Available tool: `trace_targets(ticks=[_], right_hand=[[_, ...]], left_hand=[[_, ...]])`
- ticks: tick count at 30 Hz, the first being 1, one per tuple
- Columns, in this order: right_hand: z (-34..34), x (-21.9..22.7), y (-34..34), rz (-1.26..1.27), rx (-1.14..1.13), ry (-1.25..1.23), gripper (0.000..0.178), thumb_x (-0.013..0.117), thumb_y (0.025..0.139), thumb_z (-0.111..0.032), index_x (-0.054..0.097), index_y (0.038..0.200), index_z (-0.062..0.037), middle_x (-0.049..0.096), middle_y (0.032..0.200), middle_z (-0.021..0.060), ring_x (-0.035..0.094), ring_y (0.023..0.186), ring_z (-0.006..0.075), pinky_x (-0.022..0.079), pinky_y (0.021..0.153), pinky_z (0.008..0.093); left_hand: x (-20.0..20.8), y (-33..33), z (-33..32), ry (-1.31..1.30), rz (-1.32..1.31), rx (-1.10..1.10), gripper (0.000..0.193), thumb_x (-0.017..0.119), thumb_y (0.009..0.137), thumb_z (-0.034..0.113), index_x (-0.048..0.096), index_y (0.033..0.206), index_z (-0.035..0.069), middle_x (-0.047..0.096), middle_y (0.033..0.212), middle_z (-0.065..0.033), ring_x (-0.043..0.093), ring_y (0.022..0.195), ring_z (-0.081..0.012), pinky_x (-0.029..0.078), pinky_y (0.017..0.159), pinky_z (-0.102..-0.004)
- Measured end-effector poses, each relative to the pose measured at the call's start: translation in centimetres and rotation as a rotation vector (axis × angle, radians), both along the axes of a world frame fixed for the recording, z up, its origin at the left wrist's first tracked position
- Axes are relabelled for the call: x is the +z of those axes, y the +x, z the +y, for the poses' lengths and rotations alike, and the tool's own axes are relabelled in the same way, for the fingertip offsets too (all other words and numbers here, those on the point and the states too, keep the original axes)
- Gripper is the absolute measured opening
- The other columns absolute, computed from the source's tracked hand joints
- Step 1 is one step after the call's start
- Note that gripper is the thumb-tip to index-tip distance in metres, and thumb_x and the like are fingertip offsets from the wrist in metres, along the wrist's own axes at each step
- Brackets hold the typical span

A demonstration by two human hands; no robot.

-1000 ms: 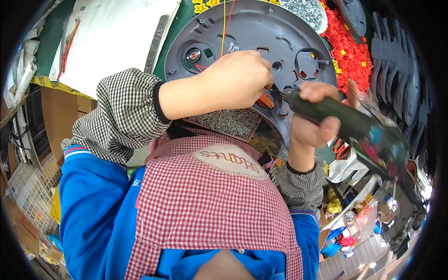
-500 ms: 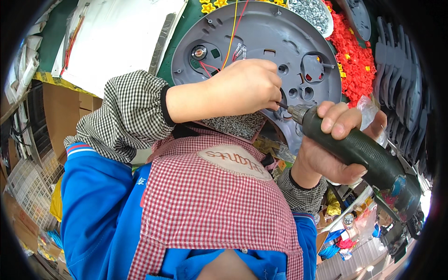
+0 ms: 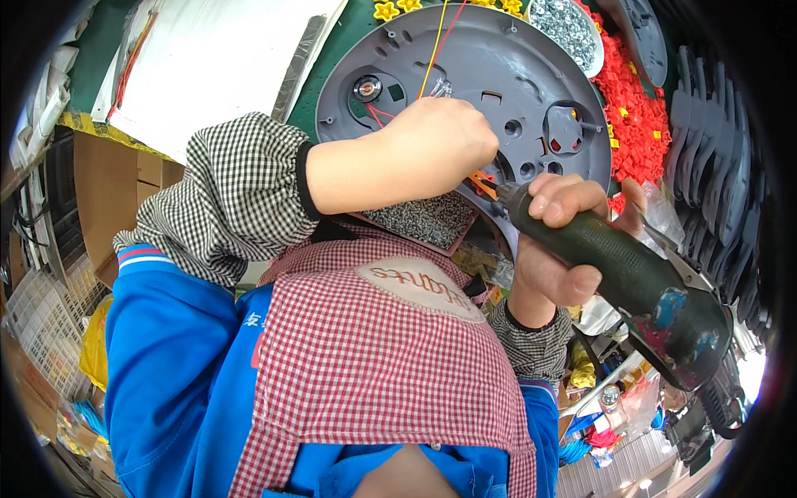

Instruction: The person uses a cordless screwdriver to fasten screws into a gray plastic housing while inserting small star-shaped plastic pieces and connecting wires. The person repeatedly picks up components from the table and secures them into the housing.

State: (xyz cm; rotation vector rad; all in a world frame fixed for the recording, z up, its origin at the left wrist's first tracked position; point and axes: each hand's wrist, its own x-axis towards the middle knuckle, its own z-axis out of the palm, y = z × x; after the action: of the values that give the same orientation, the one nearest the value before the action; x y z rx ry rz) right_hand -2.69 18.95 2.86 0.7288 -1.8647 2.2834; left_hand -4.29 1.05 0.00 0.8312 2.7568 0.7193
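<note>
My right hand (image 3: 560, 236) is wrapped round a dark green power screwdriver (image 3: 618, 261), its worn body marked with paint. The driver's tip points left and meets a small orange plastic piece (image 3: 481, 184) at the lower edge of a round grey plastic housing (image 3: 465, 50). Just above that piece, my left hand (image 3: 440, 148) is closed with the knuckles up; its fingertips, and whatever they pinch, are hidden. Inside the housing are a small round speaker-like part (image 3: 367, 89) with red wires, a yellow wire (image 3: 433, 58) and clear bulb-like parts (image 3: 442, 87).
A white bowl of screws (image 3: 569, 33) stands beyond the housing, beside a heap of red plastic parts (image 3: 627, 133). Yellow star-shaped pieces (image 3: 387, 11) lie at the far edge. Grey panels (image 3: 718, 141) are stacked at right. Below my left wrist sits a tray of small screws (image 3: 423, 220).
My right hand and the screwdriver have shifted left and slightly down, toward my left hand. The orange piece now shows at the tip. The whole bench view has moved slightly right.
</note>
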Motion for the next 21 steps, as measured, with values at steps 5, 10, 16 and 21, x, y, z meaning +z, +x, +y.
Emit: trace_targets(ticks=[5, 10, 16, 21], right_hand=[[-0.5, -0.3, 0.3, -0.061, 0.016, 0.057, 0.091, 0.063, 0.084, -0.062, 0.024, 0.148, -0.0085, 0.056, 0.080, 0.0069, 0.057, 0.074, 0.0188, 0.047, 0.074, 0.0383], [-0.8, -0.1, -0.7, -0.085, 0.035, 0.018, 0.096, 0.062, 0.085, -0.060, 0.019, 0.150, -0.0051, 0.057, 0.080, 0.0074, 0.057, 0.074, 0.0192, 0.048, 0.074, 0.0385], [-1.1, -1.4, -2.5, -0.094, -0.115, -0.043, 0.093, 0.073, 0.084, -0.050, 0.023, 0.145, 0.0001, 0.061, 0.081, 0.0123, 0.059, 0.073, 0.0214, 0.051, 0.072, 0.0366], [0.7, 1.5, -2.9, 0.007, 0.152, -0.241, 0.086, 0.061, 0.086, -0.060, 0.031, 0.146, -0.0071, 0.058, 0.086, 0.0068, 0.056, 0.078, 0.0191, 0.046, 0.078, 0.0387]], left_hand=[[-0.1, -0.1, 0.0, 0.001, 0.012, -0.008, 0.008, 0.072, 0.067, 0.012, 0.069, 0.068, 0.005, 0.064, 0.078, -0.0052, 0.065, 0.083, -0.0264, 0.057, 0.069, -0.0386], [-0.5, -0.3, -0.5, 0.058, -0.017, -0.027, 0.008, 0.071, 0.072, 0.013, 0.070, 0.071, 0.005, 0.063, 0.077, -0.0062, 0.064, 0.082, -0.0268, 0.055, 0.072, -0.0389], [-0.8, -0.2, -0.9, 0.219, 0.098, 0.061, 0.013, 0.071, 0.077, 0.018, 0.071, 0.079, 0.006, 0.063, 0.081, -0.0065, 0.064, 0.080, -0.0269, 0.054, 0.072, -0.0379], [0.2, 0.3, -0.6, 0.218, -0.005, 0.040, 0.014, 0.072, 0.076, 0.017, 0.071, 0.086, 0.007, 0.063, 0.081, -0.0032, 0.065, 0.081, -0.0234, 0.054, 0.069, -0.0352]])
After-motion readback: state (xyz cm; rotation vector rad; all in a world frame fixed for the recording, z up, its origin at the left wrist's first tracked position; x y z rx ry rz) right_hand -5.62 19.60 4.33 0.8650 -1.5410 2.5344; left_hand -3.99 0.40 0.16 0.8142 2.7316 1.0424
